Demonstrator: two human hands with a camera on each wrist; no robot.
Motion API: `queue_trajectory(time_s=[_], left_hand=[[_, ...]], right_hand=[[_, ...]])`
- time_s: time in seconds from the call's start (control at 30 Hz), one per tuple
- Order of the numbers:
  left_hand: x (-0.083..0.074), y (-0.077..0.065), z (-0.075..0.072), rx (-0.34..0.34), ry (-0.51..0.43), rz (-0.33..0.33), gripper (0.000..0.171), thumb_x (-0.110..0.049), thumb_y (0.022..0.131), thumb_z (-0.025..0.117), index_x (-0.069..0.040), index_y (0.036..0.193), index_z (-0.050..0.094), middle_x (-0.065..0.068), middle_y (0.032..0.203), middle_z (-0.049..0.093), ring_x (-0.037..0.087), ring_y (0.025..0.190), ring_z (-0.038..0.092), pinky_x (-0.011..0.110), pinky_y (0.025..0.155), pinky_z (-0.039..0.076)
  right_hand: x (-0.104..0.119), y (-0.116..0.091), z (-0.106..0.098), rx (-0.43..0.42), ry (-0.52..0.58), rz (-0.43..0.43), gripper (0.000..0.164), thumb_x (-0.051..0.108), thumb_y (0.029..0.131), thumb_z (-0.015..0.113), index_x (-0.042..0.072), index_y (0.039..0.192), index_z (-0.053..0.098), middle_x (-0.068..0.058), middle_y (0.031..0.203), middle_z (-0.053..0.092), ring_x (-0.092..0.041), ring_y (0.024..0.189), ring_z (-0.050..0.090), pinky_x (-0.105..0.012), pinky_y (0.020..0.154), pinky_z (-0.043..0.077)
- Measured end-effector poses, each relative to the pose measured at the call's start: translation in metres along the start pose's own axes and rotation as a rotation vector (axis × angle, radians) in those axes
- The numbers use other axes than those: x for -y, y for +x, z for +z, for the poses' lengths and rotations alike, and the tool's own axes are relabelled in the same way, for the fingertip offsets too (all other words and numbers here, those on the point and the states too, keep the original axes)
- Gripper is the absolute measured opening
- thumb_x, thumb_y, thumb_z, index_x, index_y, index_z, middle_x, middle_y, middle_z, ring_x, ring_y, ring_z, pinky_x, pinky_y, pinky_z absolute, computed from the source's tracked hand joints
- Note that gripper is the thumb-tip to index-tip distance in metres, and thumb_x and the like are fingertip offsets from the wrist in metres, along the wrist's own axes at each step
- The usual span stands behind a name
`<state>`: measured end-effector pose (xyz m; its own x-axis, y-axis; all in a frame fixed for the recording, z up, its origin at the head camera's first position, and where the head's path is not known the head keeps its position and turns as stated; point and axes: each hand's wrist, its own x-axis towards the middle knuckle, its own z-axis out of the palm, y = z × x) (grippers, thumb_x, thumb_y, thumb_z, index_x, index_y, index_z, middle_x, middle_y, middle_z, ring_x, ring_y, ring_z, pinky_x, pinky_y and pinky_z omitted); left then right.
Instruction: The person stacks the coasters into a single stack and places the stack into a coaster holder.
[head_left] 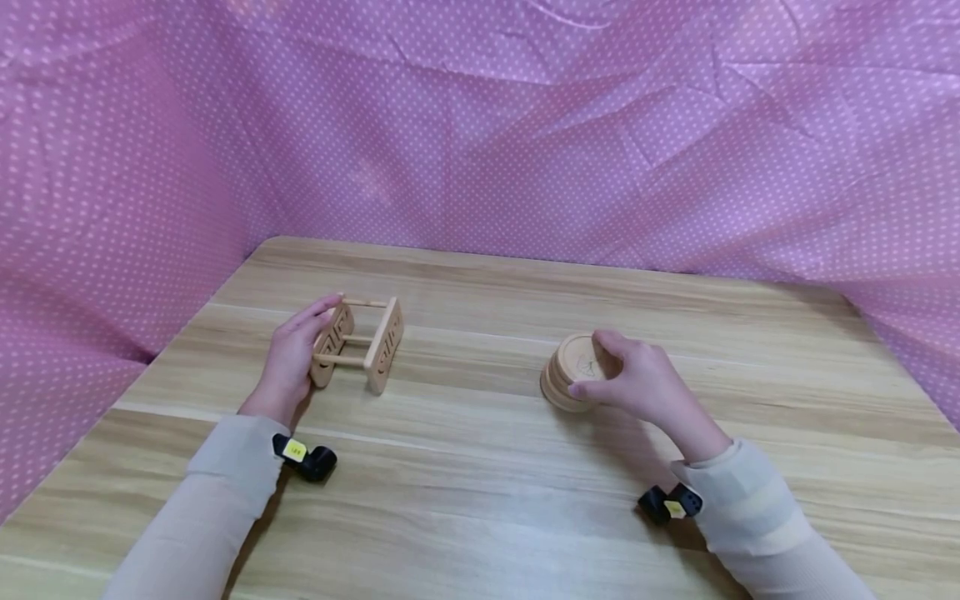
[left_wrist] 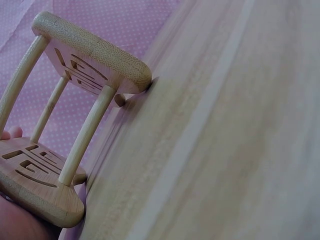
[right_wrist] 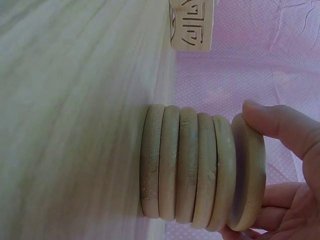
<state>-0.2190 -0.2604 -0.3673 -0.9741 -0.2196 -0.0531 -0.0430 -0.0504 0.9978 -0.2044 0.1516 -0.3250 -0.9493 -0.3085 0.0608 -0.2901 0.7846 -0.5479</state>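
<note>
In the head view a wooden coaster holder point(head_left: 385, 346), with two cut-out side panels joined by round rods, stands on the table at the left. My left hand point(head_left: 288, 354) holds its left panel from outside, fingertips at the far edge; the thumb is hidden. To the right stands a stack of round wooden coasters point(right_wrist: 187, 167). My right hand point(head_left: 637, 375) pinches the top coaster point(head_left: 581, 358) by its rim, between thumb and fingers. That coaster tilts up from the one below, with a wedge-shaped gap showing in the right wrist view.
The wood-grain table point(head_left: 465, 467) lies under everything. Behind it and at the sides hangs a pink polka-dot cloth point(head_left: 480, 150). A black wrist camera point(head_left: 318, 464) is strapped to the left sleeve, another camera point(head_left: 654, 506) to the right one.
</note>
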Motion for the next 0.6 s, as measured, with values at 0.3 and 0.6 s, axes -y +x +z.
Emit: queue_trajectory(time_s=[0.3, 0.6], left_hand=[[0.0013, 0.0007, -0.0003, -0.009, -0.008, 0.001, 0.042, -0.025, 0.097, 0.049, -0.011, 0.136, 0.046, -0.004, 0.147, 0.036, 0.015, 0.138, 0.026, 0.032, 0.115, 0.022], [0.0008, 0.0003, -0.0008, 0.002, -0.012, 0.004, 0.043, -0.025, 0.097, 0.048, -0.009, 0.137, 0.043, -0.003, 0.148, 0.034, 0.015, 0.138, 0.025, 0.032, 0.115, 0.022]], right_hand=[[0.0012, 0.0033, 0.0024, -0.004, 0.001, 0.013, 0.074, 0.037, 0.069, 0.079, 0.002, 0.128, 0.051, -0.017, 0.111, 0.059, -0.029, 0.100, 0.052, -0.045, 0.090, 0.046], [0.0005, 0.0046, 0.0073, 0.007, -0.006, 0.004, 0.079, 0.036, 0.069, 0.079, 0.000, 0.131, 0.047, -0.020, 0.126, 0.054, -0.034, 0.113, 0.051, -0.049, 0.100, 0.041]])
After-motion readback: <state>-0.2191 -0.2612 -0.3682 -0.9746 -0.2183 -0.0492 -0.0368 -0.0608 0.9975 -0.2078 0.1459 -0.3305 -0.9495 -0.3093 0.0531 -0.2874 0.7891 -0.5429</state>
